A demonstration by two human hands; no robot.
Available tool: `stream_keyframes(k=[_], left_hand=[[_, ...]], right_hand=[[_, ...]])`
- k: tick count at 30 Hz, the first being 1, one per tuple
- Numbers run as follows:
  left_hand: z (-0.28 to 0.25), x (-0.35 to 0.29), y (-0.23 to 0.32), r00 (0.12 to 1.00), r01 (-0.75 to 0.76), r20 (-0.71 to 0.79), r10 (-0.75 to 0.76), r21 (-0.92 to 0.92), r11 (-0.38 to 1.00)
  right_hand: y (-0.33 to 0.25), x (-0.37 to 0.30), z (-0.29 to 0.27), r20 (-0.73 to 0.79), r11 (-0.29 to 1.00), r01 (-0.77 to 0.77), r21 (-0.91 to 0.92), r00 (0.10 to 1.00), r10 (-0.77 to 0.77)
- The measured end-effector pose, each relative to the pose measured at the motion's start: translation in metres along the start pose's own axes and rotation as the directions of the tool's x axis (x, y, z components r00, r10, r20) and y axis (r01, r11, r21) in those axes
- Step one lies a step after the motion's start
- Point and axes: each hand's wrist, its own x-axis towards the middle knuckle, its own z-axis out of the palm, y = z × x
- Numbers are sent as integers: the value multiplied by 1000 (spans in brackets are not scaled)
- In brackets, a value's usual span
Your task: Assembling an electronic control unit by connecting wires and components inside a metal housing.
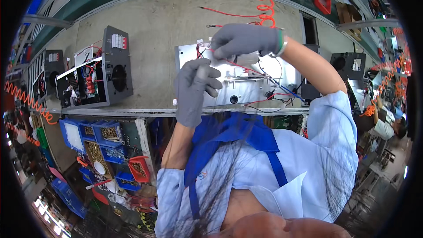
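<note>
A silvery metal panel (220, 93) lies on the bench in front of me, with red, black and blue wires and small parts fixed on it. My right hand (246, 40), in a grey glove, reaches over its far edge. The right fingertips are pinched together at a thin red wire (240, 65) near the panel's far left corner. Close beside it, my left hand (196, 81), also gloved, is held over the panel's left end with its fingers curled. Short wires (199, 52) show just beyond the left fingertips; whatever these fingers hold is hidden.
Dark boxy units with fans (119, 77) stand at left, one open-sided with wiring inside. A coiled orange hose (265, 6) hangs over the far side near loose red leads (229, 14). Blue bins of screws (110, 133) sit below the bench edge, beside a red bin (139, 169).
</note>
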Motion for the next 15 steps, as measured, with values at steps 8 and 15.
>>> stream_keyframes(k=[8, 15], left_hand=[[11, 6, 0, 997, -50, -53, 51, 12, 999], [35, 20, -1, 986, -72, 154, 70, 6, 997]], right_hand=[[-34, -156, -77, -346, 961, -134, 242, 913, 215], [-22, -235, -92, -807, 856, 426, 293, 590, -17]])
